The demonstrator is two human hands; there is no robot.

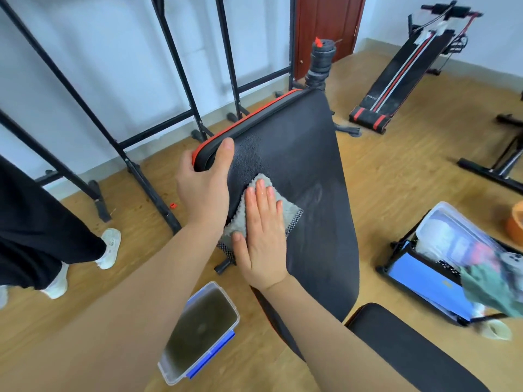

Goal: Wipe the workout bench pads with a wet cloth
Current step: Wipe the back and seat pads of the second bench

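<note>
The raised back pad [305,154] fills the middle of the view, its red-trimmed edge running toward 11 o'clock. Pale, dusty smears show on its black skin at 3 o'clock from the cloth, so that side looks unwiped. The seat pad [410,349] lies at 5 o'clock, apart from the cloth, and I judge it is yet to be done. A tub of dark water [201,332] sits on the floor at 7 o'clock for rinsing.

The grey cloth [285,210] lies flat on the pad's 9 o'clock side. The right hand [264,241] presses it with straight, spread fingers and a flat palm. The left hand [202,190] curls round the pad's edge at 10 o'clock, thumb on top, steadying it.

To wipe well, keep the palm flat and the brace firm. Sweep in overlapping strokes toward 3 o'clock across the smears.
</note>
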